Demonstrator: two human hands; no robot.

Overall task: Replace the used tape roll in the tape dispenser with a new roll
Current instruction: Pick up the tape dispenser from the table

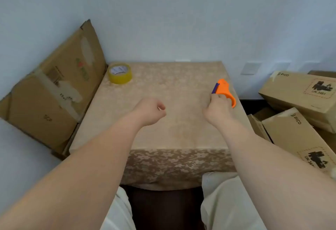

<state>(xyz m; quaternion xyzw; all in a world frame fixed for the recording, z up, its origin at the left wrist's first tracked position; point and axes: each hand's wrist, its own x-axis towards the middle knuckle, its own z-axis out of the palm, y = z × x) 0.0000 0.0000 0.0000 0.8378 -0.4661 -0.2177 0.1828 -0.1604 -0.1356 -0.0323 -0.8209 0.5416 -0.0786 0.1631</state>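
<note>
Right hand [217, 107] grips dispenser [224, 91] — nose seemingly away.

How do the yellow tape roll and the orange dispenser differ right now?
The yellow tape roll lies flat and untouched at the table's far left corner; the orange dispenser sits near the right edge with the right hand on it. The roll is a round ring; the dispenser is a curved shell with a blue part. Both rest on the table.

Both arms outstretched, fingers [161, 108] curled
</note>
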